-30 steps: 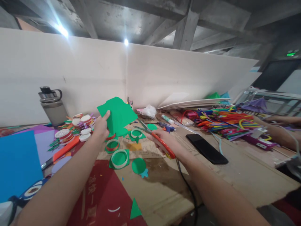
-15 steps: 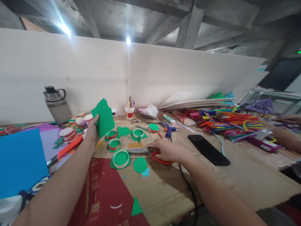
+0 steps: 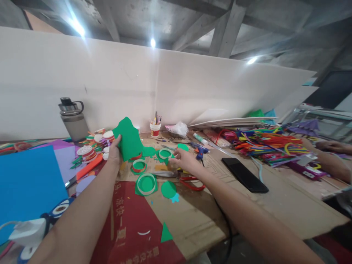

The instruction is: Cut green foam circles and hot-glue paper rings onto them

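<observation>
- Now that the scissors [image 3: 171,174] lie released, cutting seems paused.
- Left hand [image 3: 114,149] pinches green paper [image 3: 128,141]; right hand [image 3: 183,161] has moved beside a white ring [image 3: 165,158], grip unclear.

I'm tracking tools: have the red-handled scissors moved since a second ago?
Yes: the scissors came down, closer to the green circle by the blue star.

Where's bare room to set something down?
Bare brown cardboard shows right of the black rectangular phone, and nearer the front, right of the green paper triangle. Crowded: around the ring-topped green paper pieces, and the multicoloured pipe cleaner pile.
</observation>
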A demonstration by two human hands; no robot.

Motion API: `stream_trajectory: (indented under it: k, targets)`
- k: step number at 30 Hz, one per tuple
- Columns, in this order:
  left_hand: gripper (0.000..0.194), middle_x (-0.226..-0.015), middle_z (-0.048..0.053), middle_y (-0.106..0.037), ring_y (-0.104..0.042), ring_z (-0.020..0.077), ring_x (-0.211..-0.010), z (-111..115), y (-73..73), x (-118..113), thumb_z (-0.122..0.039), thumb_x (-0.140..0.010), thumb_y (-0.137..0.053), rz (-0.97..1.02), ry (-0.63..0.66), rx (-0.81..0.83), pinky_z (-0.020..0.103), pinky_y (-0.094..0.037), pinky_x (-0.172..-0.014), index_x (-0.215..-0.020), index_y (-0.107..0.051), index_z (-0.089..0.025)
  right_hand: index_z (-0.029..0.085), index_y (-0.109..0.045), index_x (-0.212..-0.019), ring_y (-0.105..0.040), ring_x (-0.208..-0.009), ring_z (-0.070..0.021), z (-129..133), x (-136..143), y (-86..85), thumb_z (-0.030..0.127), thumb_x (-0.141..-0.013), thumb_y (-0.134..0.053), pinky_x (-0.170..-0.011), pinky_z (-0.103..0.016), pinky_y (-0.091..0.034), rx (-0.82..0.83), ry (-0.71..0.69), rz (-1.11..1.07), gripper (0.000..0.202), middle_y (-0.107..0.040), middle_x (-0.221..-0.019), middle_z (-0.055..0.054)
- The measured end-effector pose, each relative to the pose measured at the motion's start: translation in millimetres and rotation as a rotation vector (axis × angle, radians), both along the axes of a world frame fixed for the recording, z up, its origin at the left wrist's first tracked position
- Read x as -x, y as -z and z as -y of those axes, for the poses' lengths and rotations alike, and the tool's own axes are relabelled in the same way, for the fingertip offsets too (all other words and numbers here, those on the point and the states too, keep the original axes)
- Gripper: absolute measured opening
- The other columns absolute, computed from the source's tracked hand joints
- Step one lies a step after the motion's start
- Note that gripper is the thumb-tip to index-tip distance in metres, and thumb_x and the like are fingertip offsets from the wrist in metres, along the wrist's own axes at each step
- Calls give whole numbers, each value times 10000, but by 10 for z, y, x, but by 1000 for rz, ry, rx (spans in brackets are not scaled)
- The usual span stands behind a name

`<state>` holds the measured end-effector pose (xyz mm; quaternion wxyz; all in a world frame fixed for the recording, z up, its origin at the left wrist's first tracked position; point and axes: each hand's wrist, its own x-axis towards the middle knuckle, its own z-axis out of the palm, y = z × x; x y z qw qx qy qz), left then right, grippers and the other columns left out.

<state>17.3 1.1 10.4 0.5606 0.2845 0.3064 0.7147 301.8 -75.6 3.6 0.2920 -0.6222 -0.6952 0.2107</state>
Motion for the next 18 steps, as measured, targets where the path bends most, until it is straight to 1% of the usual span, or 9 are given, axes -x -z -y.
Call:
stream_trajectory:
  k: [2,4,6,8,11,14,18]
  targets:
    - [292,-927,69,-751,-714,214,-789,-3,6,-7,-301,-778,-650,19,23,-14,344,-578,-798,-1034,-691,-168,193,-563,-932,-602,-620,-160,-57,98,42,430,-708,-707,-529,-243,-375,17,47,-24,356,-666,-741,-20]
    - [277,-929,61,-751,-712,214,-805,-17,17,-4,-283,-771,-655,40,27,-28,351,-575,-811,-1019,-696,-168,194,-535,-925,-591,-595,-155,-87,174,83,333,-681,-724,-504,-234,-352,15,65,-51,339,-650,-699,-2]
    - [266,-932,53,-751,-710,212,-829,-37,30,5,-257,-765,-657,60,1,-31,346,-569,-832,-1013,-699,-170,195,-522,-923,-590,-597,-149,-105,213,118,232,-682,-692,-503,-225,-350,9,57,-71,297,-642,-686,11]
    - [266,-925,57,-750,-708,215,-843,-60,45,16,-250,-767,-651,66,-20,-24,346,-564,-846,-1014,-699,-162,197,-527,-912,-590,-606,-142,-120,212,141,183,-695,-649,-509,-221,-364,8,34,-94,250,-640,-691,17]
    - [263,-899,64,-749,-707,222,-826,-92,69,26,-269,-769,-648,38,-19,-20,356,-569,-834,-999,-700,-151,196,-562,-840,-586,-614,-140,-137,161,147,192,-706,-624,-515,-224,-385,6,-27,-126,148,-636,-696,15]
    - [288,-916,68,-746,-704,228,-832,-122,95,34,-287,-752,-670,-9,-13,-2,354,-574,-813,-1006,-696,-154,189,-601,-742,-572,-590,-142,-135,90,127,223,-707,-630,-509,-233,-383,2,-88,-127,57,-630,-666,8]
    - [336,-992,59,-737,-698,230,-855,-158,121,43,-299,-733,-692,-76,-36,26,351,-578,-792,-1045,-685,-175,184,-616,-713,-562,-599,-143,-128,-28,70,263,-752,-590,-543,-245,-395,-80,-78,-124,92,-628,-657,-1]
